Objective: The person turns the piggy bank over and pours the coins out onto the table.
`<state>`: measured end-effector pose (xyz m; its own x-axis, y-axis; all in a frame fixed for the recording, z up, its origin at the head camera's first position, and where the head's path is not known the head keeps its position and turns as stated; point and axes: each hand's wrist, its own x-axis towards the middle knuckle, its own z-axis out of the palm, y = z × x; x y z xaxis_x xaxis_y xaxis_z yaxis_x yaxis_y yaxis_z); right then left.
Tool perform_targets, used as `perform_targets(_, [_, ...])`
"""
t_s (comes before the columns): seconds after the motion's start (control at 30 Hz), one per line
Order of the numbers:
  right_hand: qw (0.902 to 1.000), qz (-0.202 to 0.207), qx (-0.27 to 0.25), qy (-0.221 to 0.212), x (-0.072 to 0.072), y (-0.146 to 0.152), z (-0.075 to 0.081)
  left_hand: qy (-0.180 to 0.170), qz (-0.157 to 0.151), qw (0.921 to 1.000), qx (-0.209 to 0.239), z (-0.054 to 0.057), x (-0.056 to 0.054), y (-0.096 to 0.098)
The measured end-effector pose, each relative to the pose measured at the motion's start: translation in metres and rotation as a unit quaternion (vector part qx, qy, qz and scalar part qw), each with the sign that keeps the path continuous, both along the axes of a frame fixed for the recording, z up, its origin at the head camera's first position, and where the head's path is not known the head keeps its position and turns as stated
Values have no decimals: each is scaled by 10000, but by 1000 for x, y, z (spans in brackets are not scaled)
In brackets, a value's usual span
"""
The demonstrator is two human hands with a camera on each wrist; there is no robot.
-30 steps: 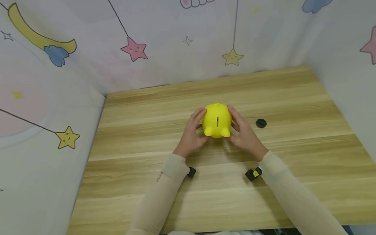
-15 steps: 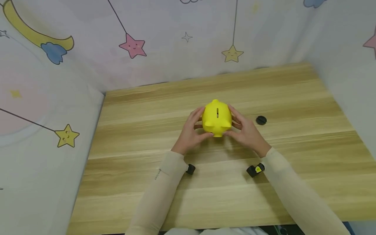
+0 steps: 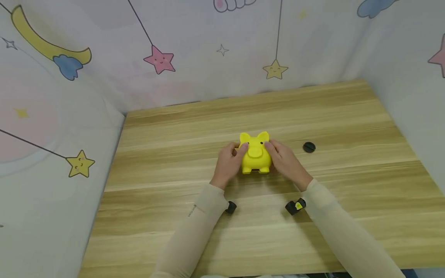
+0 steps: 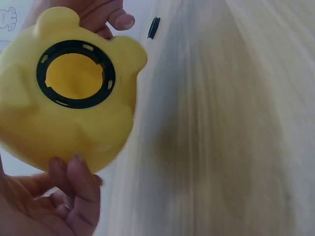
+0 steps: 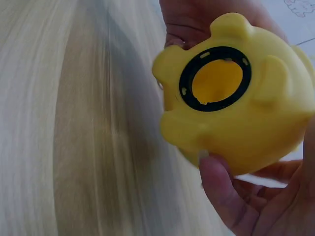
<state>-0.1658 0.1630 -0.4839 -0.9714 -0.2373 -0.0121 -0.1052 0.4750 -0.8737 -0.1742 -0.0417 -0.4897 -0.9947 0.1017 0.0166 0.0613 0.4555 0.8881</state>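
Both hands, the left hand (image 3: 229,164) and right hand (image 3: 286,164), curled their fingers around the yellow piggy bank (image 3: 255,156), held just above the table (image 3: 347,116), its open belly hole facing down, black plug (image 3: 308,146) lying nearby.

The piggy bank (image 3: 255,156) is bright yellow, with a black ring (image 4: 75,73) around the hole in its belly. Light wood-grain table (image 3: 347,185), streaky tan. The small cap (image 3: 308,147) is black. The backdrop (image 3: 208,46) is pale with pink and yellow stars. Beige sleeves (image 3: 194,227).
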Motion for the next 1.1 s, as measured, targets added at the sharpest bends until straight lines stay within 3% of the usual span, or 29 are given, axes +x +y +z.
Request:
perform_targets(0.17, [9970,-86,40,-766,-3,-3,8,-592,171,9962,-610,11,0,3])
perform_targets(0.3, [9971,6,-229,-732,-10,0,12,-378,-118,9968,-697,18,-7,-2])
perform_targets(0.4, [9966,221,-780,-147,-12,2,9,94,-552,9984,-63,16,-10,-11])
perform_targets(0.47, [9913,515,-1077,562,-9,2,5,501,-958,9929,500,12,-9,-15])
perform_targets(0.53, [9792,744,-1098,1533,-6,2,1,873,-1353,9822,970,7,-8,-17])
perform_targets(0.6, [9618,840,-978,2415,-3,2,-2,1242,-1614,9726,1118,3,-6,-16])
perform_targets(0.7, [9450,826,-768,3071,-1,2,-5,1640,-1625,9686,924,-1,-4,-14])
perform_targets(0.83, [9498,805,-845,2903,0,2,-6,1731,-1499,9712,657,2,-3,-13])
perform_targets(1.1, [9732,766,-1146,1841,4,1,-5,1481,-1479,9762,565,2,-1,-15])
